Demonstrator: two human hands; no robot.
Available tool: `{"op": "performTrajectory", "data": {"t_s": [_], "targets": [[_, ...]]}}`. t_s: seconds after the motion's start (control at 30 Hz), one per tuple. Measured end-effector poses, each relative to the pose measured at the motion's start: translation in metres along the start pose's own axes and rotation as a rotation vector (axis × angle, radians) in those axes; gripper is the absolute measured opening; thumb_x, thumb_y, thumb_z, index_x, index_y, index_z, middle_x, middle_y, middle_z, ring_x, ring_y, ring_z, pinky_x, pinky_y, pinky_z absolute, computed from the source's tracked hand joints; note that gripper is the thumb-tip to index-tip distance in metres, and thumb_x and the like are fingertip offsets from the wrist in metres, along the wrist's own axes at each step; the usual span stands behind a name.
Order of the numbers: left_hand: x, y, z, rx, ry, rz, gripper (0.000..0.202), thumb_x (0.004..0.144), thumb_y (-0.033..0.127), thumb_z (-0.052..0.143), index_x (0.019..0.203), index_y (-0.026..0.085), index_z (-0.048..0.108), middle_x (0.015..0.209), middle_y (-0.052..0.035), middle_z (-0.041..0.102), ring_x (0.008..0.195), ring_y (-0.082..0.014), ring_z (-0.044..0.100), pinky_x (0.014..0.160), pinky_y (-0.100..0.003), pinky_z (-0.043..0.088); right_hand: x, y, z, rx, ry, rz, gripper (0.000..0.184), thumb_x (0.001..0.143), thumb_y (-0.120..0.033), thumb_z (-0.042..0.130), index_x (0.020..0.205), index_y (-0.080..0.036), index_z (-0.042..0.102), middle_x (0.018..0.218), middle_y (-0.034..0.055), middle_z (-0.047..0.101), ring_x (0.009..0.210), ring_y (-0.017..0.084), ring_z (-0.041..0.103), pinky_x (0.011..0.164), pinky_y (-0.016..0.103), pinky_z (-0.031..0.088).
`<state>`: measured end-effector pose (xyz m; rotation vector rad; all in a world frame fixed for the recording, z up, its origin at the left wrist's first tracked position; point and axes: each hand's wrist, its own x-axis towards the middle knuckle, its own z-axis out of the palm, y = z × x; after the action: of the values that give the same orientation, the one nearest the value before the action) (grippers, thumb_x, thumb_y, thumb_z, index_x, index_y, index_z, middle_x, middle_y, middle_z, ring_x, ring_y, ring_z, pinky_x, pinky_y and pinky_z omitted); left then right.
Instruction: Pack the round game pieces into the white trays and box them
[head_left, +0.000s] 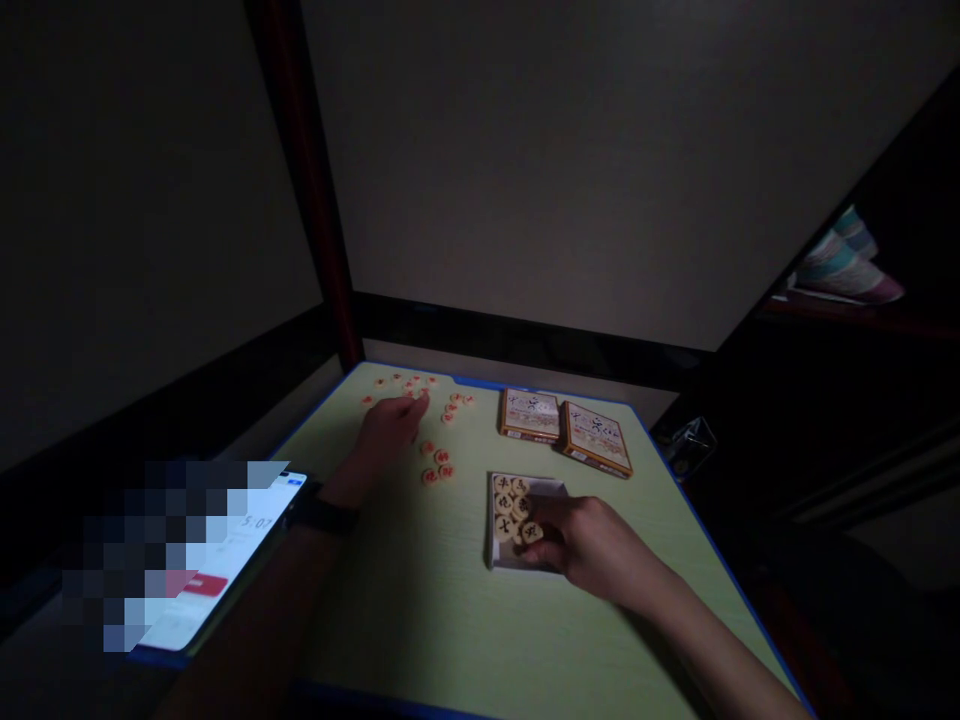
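My left hand (391,428) reaches to the far left of the table, its fingers drawn together at a red-marked xiangqi piece (424,392). More red-marked xiangqi pieces (442,457) lie in loose groups around it, some beyond the fingertips and some nearer me. Over a shallow white box tray (546,487), my right hand (589,540) pinches a dark-marked xiangqi piece (532,533) between thumb and fingers. Several dark-marked xiangqi pieces (504,502) lie flat in the tray's left part. My right fingers hide part of the tray.
Two printed cardboard boxes (529,414) (598,438) lie side by side at the back right of the pale green table (420,600). A lit phone (232,560) is at the left edge. Walls (510,180) close off the back. Striped cloth (844,262) sits on a shelf to the right.
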<state>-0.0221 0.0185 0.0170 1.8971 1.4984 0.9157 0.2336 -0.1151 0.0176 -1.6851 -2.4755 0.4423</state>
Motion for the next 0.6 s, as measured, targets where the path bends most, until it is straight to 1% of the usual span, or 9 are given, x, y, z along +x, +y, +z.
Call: {"op": "performTrajectory", "data": {"t_s": [0.07, 0.1, 0.23, 0.33, 0.4, 0.47, 0.53, 0.6], "targets": [[0.005, -0.008, -0.005, 0.123, 0.119, -0.033, 0.046, 0.089, 0.043, 0.040, 0.050, 0.020, 0.044, 0.048, 0.0010, 0.048, 0.054, -0.0143, 0.049, 0.056, -0.027, 0.032, 0.001, -0.002, 0.003, 0.001, 0.000, 0.014, 0.014, 0.081, -0.032, 0.073, 0.080, -0.019, 0.067, 0.077, 0.0016, 0.070, 0.068, 0.017, 0.062, 0.058, 0.024, 0.034], [0.007, -0.012, -0.007, 0.176, 0.156, -0.043, 0.045, 0.090, 0.043, 0.038, 0.052, 0.020, 0.046, 0.051, -0.0003, 0.052, 0.057, -0.0155, 0.051, 0.057, -0.027, 0.032, 0.001, -0.003, 0.004, -0.002, 0.006, 0.019, 0.016, 0.081, -0.033, 0.074, 0.081, -0.020, 0.067, 0.078, 0.0019, 0.070, 0.069, 0.017, 0.063, 0.058, 0.024, 0.035], [0.007, -0.021, -0.013, 0.437, 0.252, -0.103, 0.049, 0.096, 0.042, 0.029, 0.065, 0.019, 0.060, 0.071, -0.0074, 0.068, 0.070, -0.0205, 0.059, 0.061, -0.029, 0.034, 0.001, -0.004, 0.008, -0.022, 0.034, 0.036, 0.022, 0.081, -0.041, 0.074, 0.082, -0.020, 0.066, 0.078, 0.0024, 0.071, 0.070, 0.019, 0.066, 0.058, 0.025, 0.036], [0.008, -0.026, -0.015, 0.612, 0.289, -0.135, 0.048, 0.098, 0.036, 0.027, 0.083, 0.016, 0.067, 0.086, -0.0126, 0.072, 0.079, -0.0238, 0.063, 0.068, -0.031, 0.038, 0.003, -0.002, 0.012, -0.051, 0.049, 0.029, 0.020, 0.081, -0.039, 0.074, 0.082, -0.021, 0.065, 0.079, 0.0031, 0.073, 0.070, 0.021, 0.068, 0.057, 0.026, 0.038], [0.009, -0.032, -0.017, 0.644, 0.276, -0.111, 0.042, 0.099, 0.033, 0.030, 0.092, 0.014, 0.067, 0.090, -0.0138, 0.072, 0.082, -0.0241, 0.064, 0.072, -0.032, 0.041, 0.004, 0.000, 0.015, -0.081, 0.063, 0.012, 0.018, 0.083, -0.038, 0.072, 0.084, -0.021, 0.065, 0.081, 0.0039, 0.074, 0.071, 0.023, 0.070, 0.058, 0.027, 0.040], [0.011, -0.039, -0.019, 0.627, 0.232, -0.057, 0.037, 0.098, 0.031, 0.035, 0.091, 0.013, 0.066, 0.091, -0.0135, 0.072, 0.085, -0.0232, 0.064, 0.076, -0.031, 0.043, 0.005, 0.002, 0.018, -0.116, 0.077, -0.003, 0.014, 0.084, -0.035, 0.070, 0.086, -0.022, 0.065, 0.082, 0.0040, 0.075, 0.072, 0.024, 0.071, 0.057, 0.027, 0.041], [0.013, -0.046, -0.020, 0.575, 0.156, -0.024, 0.031, 0.095, 0.034, 0.045, 0.087, 0.014, 0.067, 0.092, -0.0129, 0.071, 0.087, -0.0230, 0.064, 0.078, -0.031, 0.044, 0.006, 0.003, 0.019, -0.146, 0.083, -0.007, 0.009, 0.085, -0.031, 0.068, 0.088, -0.023, 0.066, 0.082, 0.0041, 0.076, 0.072, 0.025, 0.072, 0.057, 0.027, 0.041], [0.013, -0.051, -0.022, 0.526, 0.044, -0.027, 0.025, 0.085, 0.038, 0.062, 0.085, 0.014, 0.068, 0.094, -0.0125, 0.071, 0.087, -0.0241, 0.064, 0.077, -0.031, 0.046, 0.005, 0.003, 0.019, -0.159, 0.086, -0.006, 0.007, 0.085, -0.028, 0.067, 0.089, -0.023, 0.066, 0.081, 0.0042, 0.076, 0.072, 0.025, 0.072, 0.057, 0.028, 0.042]]}}
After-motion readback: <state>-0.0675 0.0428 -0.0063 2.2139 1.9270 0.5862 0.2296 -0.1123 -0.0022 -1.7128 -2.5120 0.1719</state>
